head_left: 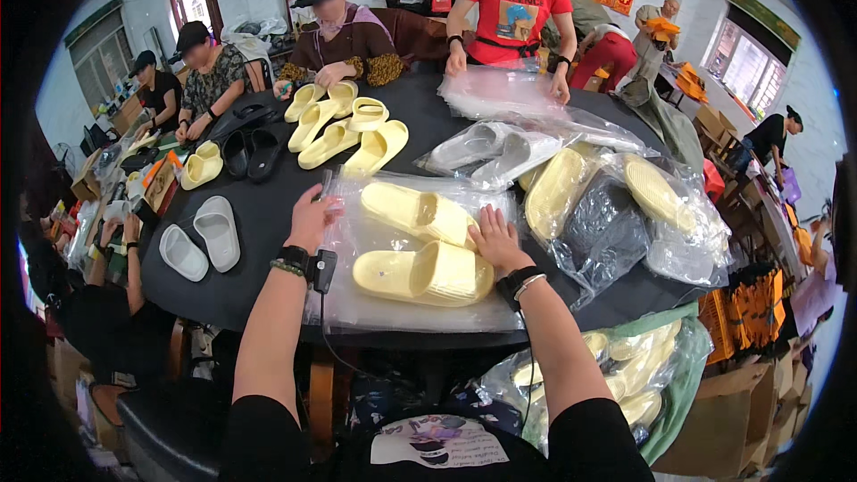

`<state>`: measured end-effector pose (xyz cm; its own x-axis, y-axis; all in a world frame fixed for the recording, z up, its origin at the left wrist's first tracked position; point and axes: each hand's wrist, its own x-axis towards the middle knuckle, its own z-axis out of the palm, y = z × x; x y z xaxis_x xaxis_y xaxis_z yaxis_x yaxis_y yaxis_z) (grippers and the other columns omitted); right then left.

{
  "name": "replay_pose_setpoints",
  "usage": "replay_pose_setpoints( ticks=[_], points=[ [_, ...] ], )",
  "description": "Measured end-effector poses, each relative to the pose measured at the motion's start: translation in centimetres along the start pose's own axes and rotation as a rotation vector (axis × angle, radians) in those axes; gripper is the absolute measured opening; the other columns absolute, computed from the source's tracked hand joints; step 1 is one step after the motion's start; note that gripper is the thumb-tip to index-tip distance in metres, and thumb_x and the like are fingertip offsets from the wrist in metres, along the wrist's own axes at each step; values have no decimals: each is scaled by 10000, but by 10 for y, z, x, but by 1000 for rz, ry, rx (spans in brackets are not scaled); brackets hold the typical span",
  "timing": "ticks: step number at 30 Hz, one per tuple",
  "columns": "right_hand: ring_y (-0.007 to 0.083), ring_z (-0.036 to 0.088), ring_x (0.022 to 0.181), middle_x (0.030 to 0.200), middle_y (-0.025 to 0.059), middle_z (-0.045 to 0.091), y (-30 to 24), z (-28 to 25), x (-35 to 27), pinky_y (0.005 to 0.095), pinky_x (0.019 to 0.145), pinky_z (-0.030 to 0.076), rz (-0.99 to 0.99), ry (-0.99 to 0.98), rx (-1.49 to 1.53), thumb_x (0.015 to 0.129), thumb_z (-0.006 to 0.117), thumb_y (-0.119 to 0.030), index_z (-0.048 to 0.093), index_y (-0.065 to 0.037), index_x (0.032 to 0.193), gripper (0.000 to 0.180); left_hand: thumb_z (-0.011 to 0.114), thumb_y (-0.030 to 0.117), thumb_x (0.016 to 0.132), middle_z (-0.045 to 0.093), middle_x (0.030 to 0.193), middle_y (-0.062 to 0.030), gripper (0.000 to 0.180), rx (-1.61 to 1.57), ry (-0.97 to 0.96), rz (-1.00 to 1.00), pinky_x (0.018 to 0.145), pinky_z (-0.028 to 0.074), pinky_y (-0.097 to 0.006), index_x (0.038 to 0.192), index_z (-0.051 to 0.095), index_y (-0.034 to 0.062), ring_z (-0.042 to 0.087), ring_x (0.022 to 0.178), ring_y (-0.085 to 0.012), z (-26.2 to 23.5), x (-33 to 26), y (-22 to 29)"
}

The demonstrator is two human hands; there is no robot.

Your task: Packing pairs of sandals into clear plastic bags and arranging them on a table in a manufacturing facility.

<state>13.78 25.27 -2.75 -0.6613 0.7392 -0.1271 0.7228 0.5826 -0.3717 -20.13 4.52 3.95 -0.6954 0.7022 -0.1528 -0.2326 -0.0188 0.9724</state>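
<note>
At the centre of the frame, just below the middle, a pair of pale yellow slide sandals (420,245) lies on a clear plastic bag (393,303) spread over the near edge of a round black table (268,223). The left hand (314,217) grips the bag's upper left corner, fingers closed on the film and lifting it a little off the table. The right hand (495,239) lies flat and open, fingers spread, pressing down at the right end of the pair, touching the nearer sandal and the film beside it. Both wrists wear dark bands; a small black device hangs at the left one.

To the right of centre, bagged sandals (580,187), yellow and grey, are heaped in crinkled plastic. Toward the left edge of the table sits a pair of grey slides (201,239), well apart from the hands. In the upper middle, loose yellow slides (344,129) are scattered, with black slides (250,152) just to their left. At the top of the frame, a person in a red shirt (513,9) handles a sheet of clear plastic, and other seated people work along the upper left rim. At the lower right, below the table edge, a green-lined sack (643,375) holds more bagged yellow sandals.
</note>
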Motion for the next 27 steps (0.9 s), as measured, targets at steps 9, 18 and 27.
replay_pose_setpoints(
  ticks=[9, 18, 27],
  points=[
    [275, -41, 1512, 1638, 105, -67, 0, -13, -3, 493, 1185, 35, -21, -101, -16, 960, 211, -669, 36, -114, 1568, 841, 671, 124, 868, 684, 956, -143, 401, 833, 321, 581, 704, 522, -391, 1227, 535, 7, 660, 786, -296, -19, -19, 16],
    [350, -18, 1501, 1614, 217, -23, -29, -53, -62, 524, 1175, 111, -273, -46, 50, 986, 348, -582, -12, -6, 1541, 877, 698, 126, 824, 682, 837, -141, 261, 864, -132, 199, 609, 525, -347, 1036, 613, -1, 690, 708, -225, -26, -70, 8],
    [253, 1, 1511, 1636, 129, 19, 17, -19, -45, 422, 1201, 47, -116, -161, -9, 978, 162, -647, -8, -56, 1556, 844, 652, 89, 847, 637, 1079, -132, 548, 1154, -703, 489, 785, 514, -293, 1376, 512, 70, 631, 922, -179, -45, -52, -25]
  ],
)
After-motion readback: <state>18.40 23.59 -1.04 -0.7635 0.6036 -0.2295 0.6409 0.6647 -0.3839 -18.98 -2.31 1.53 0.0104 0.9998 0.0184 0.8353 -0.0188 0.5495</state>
